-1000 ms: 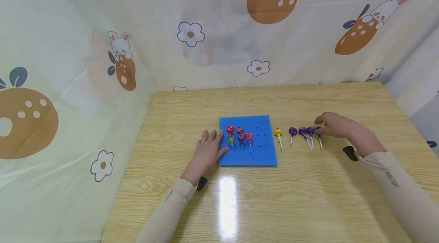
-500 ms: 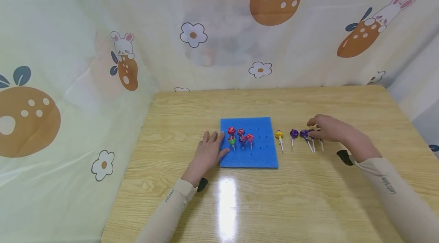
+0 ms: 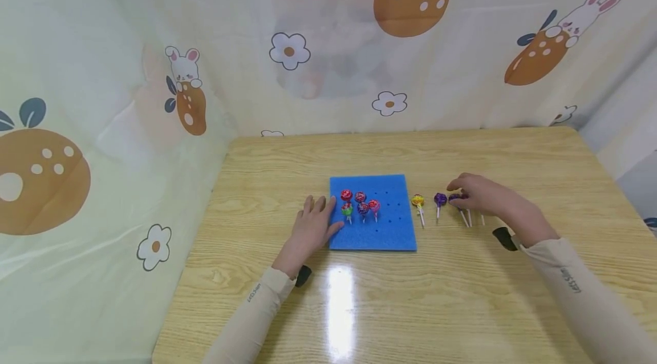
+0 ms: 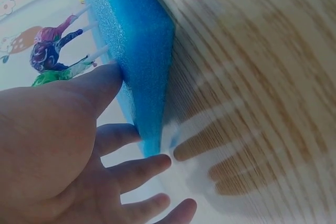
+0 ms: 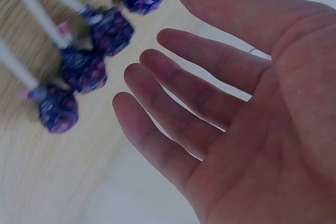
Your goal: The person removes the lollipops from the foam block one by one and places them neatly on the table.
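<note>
My left hand (image 3: pixel 310 230) rests at the left edge of a blue foam block (image 3: pixel 395 238). In the left wrist view its thumb and a fingertip touch the foam's side, with the fingers spread. Several wrapped lollipops stand in the foam, among them a red one (image 3: pixel 346 195), a green one (image 3: pixel 347 210) and a pink one (image 3: pixel 374 205). Over a row of purple lollipops (image 3: pixel 440 199) hovers my right hand (image 3: pixel 485 195), its fingers loosely bent and holding nothing. The right wrist view shows the purple lollipops (image 5: pixel 84 72) apart from the fingertips. The hand partly hides them in the head view.
A yellow lollipop (image 3: pixel 418 201) lies between the foam and the purple ones. Small holes (image 3: pixel 389 221) dot the foam's right part. Wooden table (image 3: pixel 436 295) surrounds everything, and a printed curtain (image 3: pixel 328 67) hangs behind it.
My right hand has moved left along the row of purple lollipops, from the rightmost ones toward the middle. The left hand stays at the foam's edge.
</note>
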Action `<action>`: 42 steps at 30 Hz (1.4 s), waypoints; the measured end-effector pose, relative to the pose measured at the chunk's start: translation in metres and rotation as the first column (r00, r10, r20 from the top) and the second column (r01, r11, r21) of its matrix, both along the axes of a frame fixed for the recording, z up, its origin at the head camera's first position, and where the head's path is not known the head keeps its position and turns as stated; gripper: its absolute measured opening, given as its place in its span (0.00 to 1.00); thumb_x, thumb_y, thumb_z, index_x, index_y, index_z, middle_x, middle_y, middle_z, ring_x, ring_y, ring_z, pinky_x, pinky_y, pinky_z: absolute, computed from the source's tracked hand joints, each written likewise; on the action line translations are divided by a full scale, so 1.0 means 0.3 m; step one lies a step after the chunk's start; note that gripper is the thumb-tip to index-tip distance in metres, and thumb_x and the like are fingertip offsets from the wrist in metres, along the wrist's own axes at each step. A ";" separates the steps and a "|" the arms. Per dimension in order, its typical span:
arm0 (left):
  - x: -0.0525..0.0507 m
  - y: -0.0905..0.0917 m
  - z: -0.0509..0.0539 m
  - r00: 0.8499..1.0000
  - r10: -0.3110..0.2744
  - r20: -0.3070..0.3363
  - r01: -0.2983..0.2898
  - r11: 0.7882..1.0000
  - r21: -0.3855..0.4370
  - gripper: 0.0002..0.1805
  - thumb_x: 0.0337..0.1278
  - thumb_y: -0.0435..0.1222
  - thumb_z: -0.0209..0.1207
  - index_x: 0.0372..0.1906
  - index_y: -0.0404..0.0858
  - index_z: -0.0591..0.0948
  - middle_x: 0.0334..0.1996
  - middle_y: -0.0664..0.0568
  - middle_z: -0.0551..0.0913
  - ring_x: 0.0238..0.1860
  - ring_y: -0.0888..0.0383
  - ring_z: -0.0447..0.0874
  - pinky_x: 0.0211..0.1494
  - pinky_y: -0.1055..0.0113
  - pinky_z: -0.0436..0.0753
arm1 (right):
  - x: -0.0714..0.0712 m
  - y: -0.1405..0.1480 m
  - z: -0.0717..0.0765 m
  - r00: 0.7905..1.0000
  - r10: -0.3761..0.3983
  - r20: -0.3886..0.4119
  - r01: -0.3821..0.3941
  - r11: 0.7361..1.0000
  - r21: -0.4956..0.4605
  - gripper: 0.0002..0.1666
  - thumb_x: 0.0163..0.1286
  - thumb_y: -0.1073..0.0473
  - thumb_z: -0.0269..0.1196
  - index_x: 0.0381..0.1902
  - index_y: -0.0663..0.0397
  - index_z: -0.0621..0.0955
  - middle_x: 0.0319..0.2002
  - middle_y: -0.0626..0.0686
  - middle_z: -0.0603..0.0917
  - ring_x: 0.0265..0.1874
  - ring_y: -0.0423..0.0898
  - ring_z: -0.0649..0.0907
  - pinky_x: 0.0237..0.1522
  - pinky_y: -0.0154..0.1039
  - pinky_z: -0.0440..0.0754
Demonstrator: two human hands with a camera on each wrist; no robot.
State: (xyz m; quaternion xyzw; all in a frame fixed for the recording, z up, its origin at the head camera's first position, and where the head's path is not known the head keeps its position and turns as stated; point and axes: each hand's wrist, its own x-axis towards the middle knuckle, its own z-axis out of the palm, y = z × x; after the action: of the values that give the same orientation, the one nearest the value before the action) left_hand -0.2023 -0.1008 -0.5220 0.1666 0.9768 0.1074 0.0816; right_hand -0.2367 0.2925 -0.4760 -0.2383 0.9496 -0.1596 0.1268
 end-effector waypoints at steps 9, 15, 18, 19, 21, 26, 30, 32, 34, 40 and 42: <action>-0.003 0.000 0.007 1.000 -0.004 0.007 0.004 1.000 -0.004 0.37 0.74 0.56 0.50 0.79 0.43 0.61 0.76 0.38 0.64 0.78 0.33 0.52 0.72 0.36 0.67 | 0.020 -0.070 0.002 1.000 0.017 -0.014 -0.018 0.999 -0.050 0.19 0.70 0.60 0.65 0.53 0.70 0.82 0.50 0.66 0.83 0.47 0.59 0.83 0.50 0.57 0.81; 0.003 -0.001 0.004 0.999 0.017 0.035 -0.017 1.000 -0.005 0.37 0.73 0.56 0.49 0.79 0.44 0.60 0.76 0.39 0.62 0.79 0.34 0.50 0.73 0.36 0.65 | 0.036 -0.116 -0.013 1.000 0.019 -0.011 -0.020 0.998 -0.059 0.21 0.71 0.59 0.64 0.56 0.69 0.81 0.51 0.64 0.82 0.45 0.54 0.84 0.48 0.54 0.82; 0.003 -0.001 -0.001 1.000 0.017 0.025 -0.017 1.000 -0.005 0.37 0.73 0.56 0.50 0.79 0.44 0.61 0.76 0.39 0.63 0.78 0.33 0.51 0.73 0.36 0.66 | 0.040 -0.132 -0.017 1.000 0.022 -0.019 -0.023 0.997 -0.069 0.21 0.71 0.58 0.64 0.56 0.69 0.81 0.51 0.64 0.82 0.45 0.54 0.84 0.48 0.53 0.82; 0.002 -0.001 -0.002 1.000 0.017 0.024 -0.017 1.000 -0.006 0.37 0.73 0.56 0.50 0.79 0.44 0.61 0.76 0.39 0.63 0.78 0.33 0.51 0.72 0.36 0.66 | 0.042 -0.138 -0.015 1.000 0.020 -0.022 -0.021 0.997 -0.068 0.21 0.72 0.58 0.64 0.56 0.68 0.81 0.52 0.64 0.82 0.45 0.54 0.84 0.47 0.53 0.83; 0.000 0.000 -0.004 1.000 0.016 0.023 -0.016 1.000 -0.008 0.37 0.73 0.57 0.50 0.79 0.44 0.61 0.76 0.39 0.63 0.78 0.33 0.51 0.72 0.36 0.66 | 0.046 -0.151 -0.013 1.000 0.016 -0.026 -0.018 0.997 -0.071 0.21 0.71 0.58 0.64 0.57 0.67 0.81 0.53 0.64 0.82 0.46 0.55 0.84 0.48 0.53 0.83; 0.000 0.002 -0.002 1.000 0.015 0.025 -0.015 1.000 -0.005 0.37 0.73 0.56 0.50 0.79 0.44 0.61 0.76 0.39 0.63 0.78 0.33 0.50 0.72 0.36 0.66 | 0.056 -0.186 -0.003 0.999 0.013 -0.048 -0.016 0.997 -0.071 0.20 0.71 0.59 0.64 0.57 0.65 0.81 0.55 0.63 0.82 0.50 0.59 0.84 0.52 0.54 0.84; 0.001 0.001 -0.001 1.000 0.014 0.022 -0.014 1.000 0.001 0.37 0.73 0.56 0.50 0.79 0.43 0.61 0.76 0.39 0.63 0.78 0.33 0.51 0.72 0.36 0.66 | 0.061 -0.213 0.002 0.999 0.014 -0.051 -0.018 0.996 -0.085 0.21 0.72 0.58 0.64 0.58 0.65 0.81 0.55 0.63 0.82 0.53 0.61 0.84 0.55 0.56 0.83; 0.003 0.000 0.000 1.000 0.014 0.023 -0.014 1.000 0.006 0.37 0.74 0.55 0.50 0.78 0.43 0.61 0.76 0.39 0.63 0.78 0.33 0.51 0.72 0.35 0.66 | 0.062 -0.226 0.001 0.999 0.005 -0.038 -0.008 0.996 -0.092 0.22 0.72 0.57 0.64 0.59 0.64 0.81 0.56 0.63 0.82 0.54 0.60 0.83 0.55 0.56 0.82; 0.004 -0.001 0.000 1.000 0.013 0.024 -0.013 1.000 0.008 0.37 0.74 0.55 0.50 0.79 0.43 0.61 0.76 0.39 0.63 0.78 0.33 0.51 0.72 0.35 0.66 | 0.062 -0.239 0.000 1.000 -0.006 -0.025 0.003 0.995 -0.095 0.22 0.73 0.56 0.64 0.59 0.63 0.81 0.57 0.62 0.82 0.55 0.60 0.83 0.56 0.56 0.83; 0.003 -0.001 -0.002 1.000 0.011 0.017 -0.011 1.000 0.007 0.37 0.74 0.56 0.50 0.78 0.43 0.61 0.76 0.39 0.64 0.78 0.32 0.51 0.72 0.35 0.66 | 0.057 -0.277 -0.006 0.997 0.019 -0.071 -0.027 0.993 -0.119 0.22 0.72 0.56 0.65 0.59 0.61 0.81 0.56 0.61 0.82 0.53 0.58 0.84 0.55 0.54 0.84; 0.001 0.000 -0.002 1.000 0.013 0.011 -0.013 1.000 0.004 0.37 0.74 0.56 0.50 0.78 0.43 0.61 0.76 0.39 0.64 0.78 0.33 0.51 0.72 0.35 0.66 | 0.056 -0.291 -0.006 0.994 0.036 -0.106 -0.049 0.990 -0.130 0.21 0.72 0.57 0.65 0.59 0.61 0.81 0.56 0.61 0.82 0.53 0.57 0.84 0.54 0.54 0.84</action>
State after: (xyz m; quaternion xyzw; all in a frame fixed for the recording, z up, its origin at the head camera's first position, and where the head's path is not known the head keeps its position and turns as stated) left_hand -0.2022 -0.1009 -0.5226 0.1598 0.9771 0.1111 0.0859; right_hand -0.2199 0.2052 -0.4779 -0.2744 0.9369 -0.2068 0.0646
